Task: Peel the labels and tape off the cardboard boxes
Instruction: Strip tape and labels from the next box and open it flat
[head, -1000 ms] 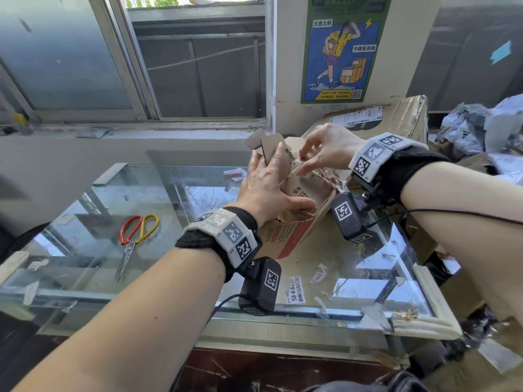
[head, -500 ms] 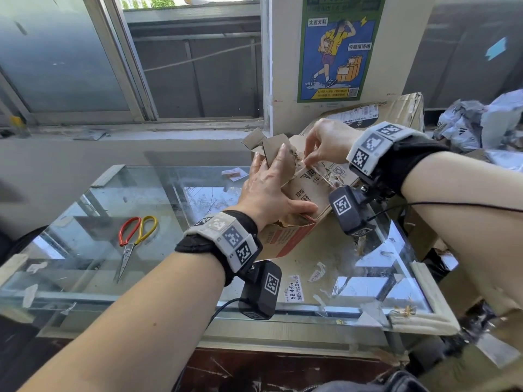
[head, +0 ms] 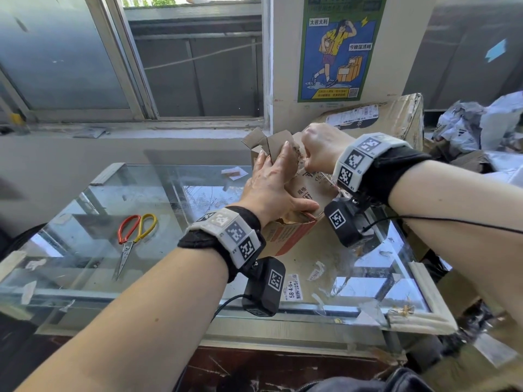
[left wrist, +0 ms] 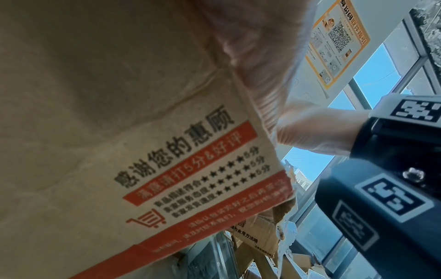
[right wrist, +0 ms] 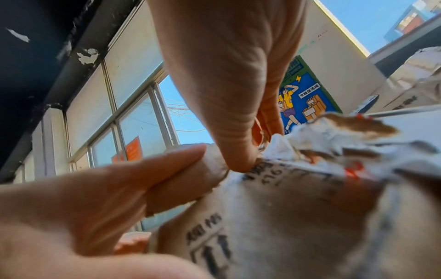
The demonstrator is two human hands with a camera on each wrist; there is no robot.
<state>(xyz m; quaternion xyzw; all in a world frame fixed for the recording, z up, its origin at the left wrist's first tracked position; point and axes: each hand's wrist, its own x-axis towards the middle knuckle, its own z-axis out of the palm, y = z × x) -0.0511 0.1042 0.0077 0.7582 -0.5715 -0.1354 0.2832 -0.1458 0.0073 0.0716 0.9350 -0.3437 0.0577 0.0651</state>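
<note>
A small cardboard box [head: 285,239] with red print lies tilted on the glass table [head: 85,278], its torn flaps pointing away from me. My left hand [head: 271,188] presses flat on top of it, fingers straight over a flap and thumb spread along the near edge; in the left wrist view the palm [left wrist: 257,56] sits on the printed box [left wrist: 119,132]. My right hand [head: 319,148] is curled over the box's top right. In the right wrist view the right hand [right wrist: 222,166] pinches a curled strip of peeled tape [right wrist: 190,179] between thumb and forefinger, against the box [right wrist: 286,207].
Red-and-yellow scissors [head: 133,236] lie on the glass to the left. Peeled label scraps [head: 294,287] stick to the glass near me. A large labelled box [head: 396,114] stands behind my right hand, and grey mailer bags [head: 481,123] are piled at the far right.
My right hand has moved up and left along the box top, closing into a tighter pinch near my left fingertips. The left hand has stayed on the box.
</note>
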